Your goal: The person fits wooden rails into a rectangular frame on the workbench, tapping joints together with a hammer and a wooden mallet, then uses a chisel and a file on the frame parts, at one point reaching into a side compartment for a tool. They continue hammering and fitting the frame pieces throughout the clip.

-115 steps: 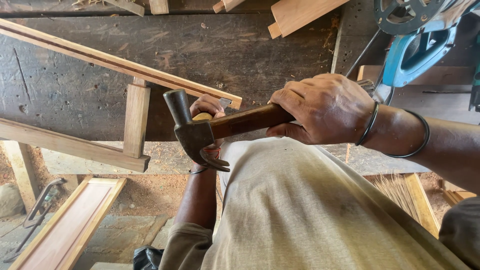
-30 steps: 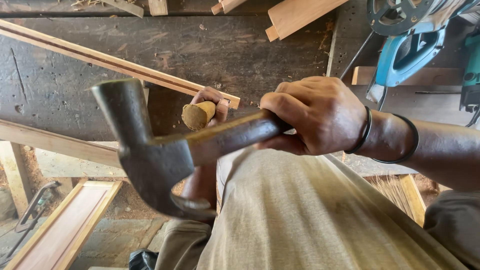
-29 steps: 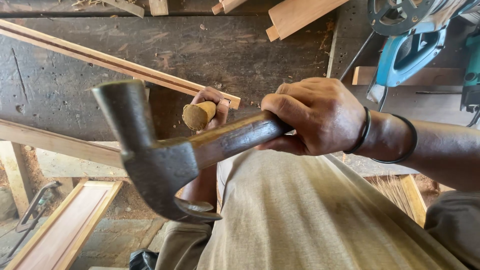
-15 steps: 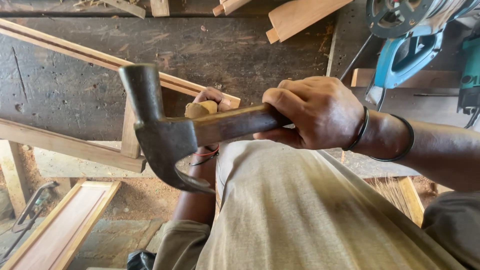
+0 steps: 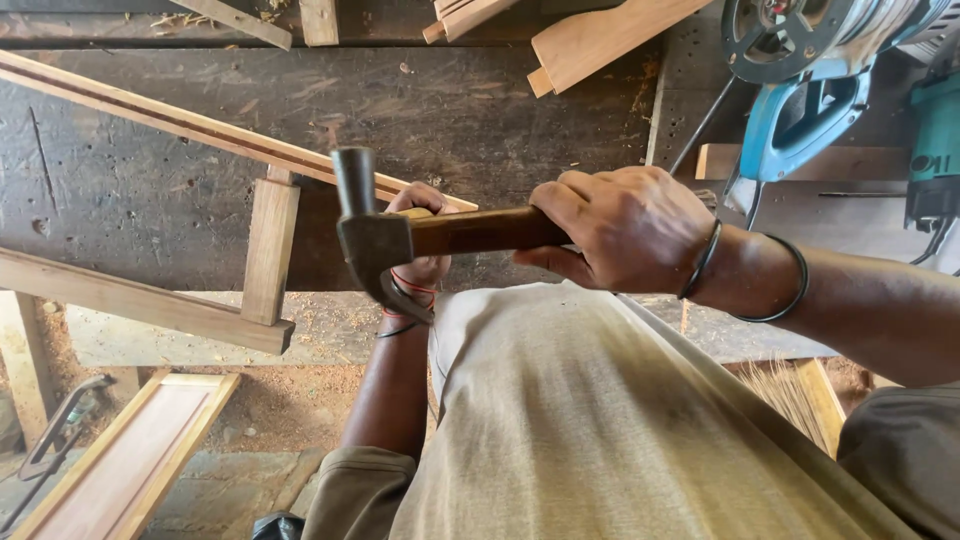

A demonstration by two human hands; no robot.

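My right hand (image 5: 625,228) grips the brown wooden handle of a claw hammer (image 5: 372,240), its dark steel head pointing up and its claw curving down. Behind the head my left hand (image 5: 425,268) is closed around a round wooden handle, mostly hidden by the hammer. Both hands sit just off the right end of a light wooden frame (image 5: 268,250) made of two long slats and a short upright, lying on the dark workbench (image 5: 150,200).
A blue circular saw (image 5: 810,90) and a teal power tool (image 5: 935,150) rest at the bench's right. Timber offcuts (image 5: 590,40) lie along the far edge. A wooden panel (image 5: 130,460) lies on the floor at lower left, beside a metal clamp (image 5: 60,425).
The hammer head, raised large and close to the camera a second ago, has swung down and away to my left hand. My left hand has stayed in place.
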